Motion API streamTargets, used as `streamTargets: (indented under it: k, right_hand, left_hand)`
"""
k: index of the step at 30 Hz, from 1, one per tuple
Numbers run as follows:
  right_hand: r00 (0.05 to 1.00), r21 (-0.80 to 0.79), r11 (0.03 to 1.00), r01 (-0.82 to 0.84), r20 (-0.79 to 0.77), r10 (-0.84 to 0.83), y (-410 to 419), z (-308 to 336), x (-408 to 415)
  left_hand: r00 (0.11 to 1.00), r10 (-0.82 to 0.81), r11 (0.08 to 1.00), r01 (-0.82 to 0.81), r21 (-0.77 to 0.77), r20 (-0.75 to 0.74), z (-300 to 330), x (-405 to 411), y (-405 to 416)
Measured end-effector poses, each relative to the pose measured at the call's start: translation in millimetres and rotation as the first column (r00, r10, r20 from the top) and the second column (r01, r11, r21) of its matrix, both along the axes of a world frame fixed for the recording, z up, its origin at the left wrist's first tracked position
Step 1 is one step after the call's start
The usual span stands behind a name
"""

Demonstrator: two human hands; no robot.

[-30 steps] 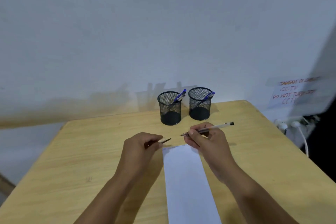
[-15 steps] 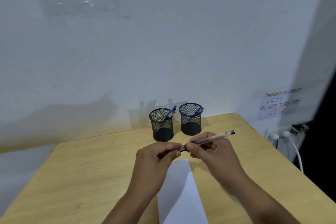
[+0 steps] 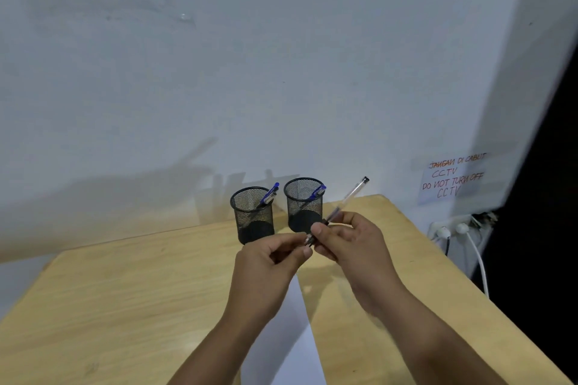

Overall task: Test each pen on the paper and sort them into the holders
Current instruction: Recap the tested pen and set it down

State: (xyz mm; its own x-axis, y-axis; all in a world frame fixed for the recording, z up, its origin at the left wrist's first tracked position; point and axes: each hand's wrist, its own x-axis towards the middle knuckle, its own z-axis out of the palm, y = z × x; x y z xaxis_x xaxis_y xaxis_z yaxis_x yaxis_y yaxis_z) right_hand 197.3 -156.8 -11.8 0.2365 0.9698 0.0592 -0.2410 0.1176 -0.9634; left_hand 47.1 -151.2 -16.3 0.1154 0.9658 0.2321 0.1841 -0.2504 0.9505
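A clear pen [image 3: 344, 201] with a black end is held above the table, its rear tilted up to the right. My right hand [image 3: 350, 241] grips its barrel near the tip. My left hand [image 3: 269, 262] pinches a small dark cap at the pen's tip, where the two hands meet. The white paper strip [image 3: 281, 337] lies on the wooden table [image 3: 109, 306] below my hands, partly hidden by my left forearm. Two black mesh holders stand at the back: the left holder [image 3: 251, 216] and the right holder [image 3: 305, 205], each with a blue pen leaning inside.
A white wall rises right behind the table. At the right, a handwritten notice [image 3: 453, 178] is taped to the wall above a power strip [image 3: 453, 226] with plugs and a white cable hanging past the table's right edge.
My hands have come together and risen off the paper. The cap in my left hand now meets the pen's tip, and the pen's rear has swung upward. The camera tilted up.
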Motion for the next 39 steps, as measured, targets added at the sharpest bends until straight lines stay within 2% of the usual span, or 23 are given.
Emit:
streamTargets:
  k: [3, 5, 9, 12, 15, 22, 29, 32, 36, 39]
  right_hand:
    - [0.997, -0.022, 0.997, 0.072, -0.008, -0.072, 17, 6, 16]
    - [0.992, -0.033, 0.993, 0.114, 0.049, -0.112, 27, 9, 30]
    - [0.926, -0.103, 0.985, 0.142, 0.365, -0.096, 44, 16, 61]
    - [0.717, -0.102, 0.983, 0.151, 0.696, -0.038, 59, 25, 81]
    - [0.505, -0.066, 0.987, 0.150, 0.863, -0.019, 78, 39, 92]
    - [0.217, -0.093, 0.995, 0.036, 0.973, 0.083, 127, 62, 86]
    - [-0.072, -0.049, 0.998, -0.050, 0.996, 0.045, 160, 56, 63]
    - [-0.074, -0.078, 0.994, -0.077, 0.995, 0.072, 167, 54, 56]
    - [0.021, -0.091, 0.993, -0.074, 0.996, 0.092, 163, 55, 57]
    - [0.085, 0.049, 0.998, -0.039, 0.995, -0.045, 148, 52, 61]
  left_hand:
    - [0.999, -0.049, 0.997, 0.050, -0.063, 0.010, -8, 11, 20]
    - [0.999, -0.024, 0.996, 0.022, -0.091, -0.023, -13, 19, 34]
    - [0.992, 0.085, 0.988, -0.096, -0.119, -0.091, -27, 38, 63]
    - [0.977, 0.154, 0.970, -0.178, -0.164, -0.147, -38, 53, 84]
    - [0.962, 0.226, 0.949, -0.253, -0.186, -0.155, -50, 66, 100]
    - [0.919, 0.354, 0.915, -0.378, -0.142, -0.172, -68, 82, 131]
    - [0.889, 0.384, 0.903, -0.418, -0.102, -0.249, -74, 82, 142]
    - [0.883, 0.389, 0.902, -0.423, -0.085, -0.264, -77, 81, 145]
    - [0.899, 0.346, 0.915, -0.386, -0.114, -0.268, -74, 78, 144]
    - [0.916, 0.298, 0.938, -0.333, -0.096, -0.269, -69, 70, 132]
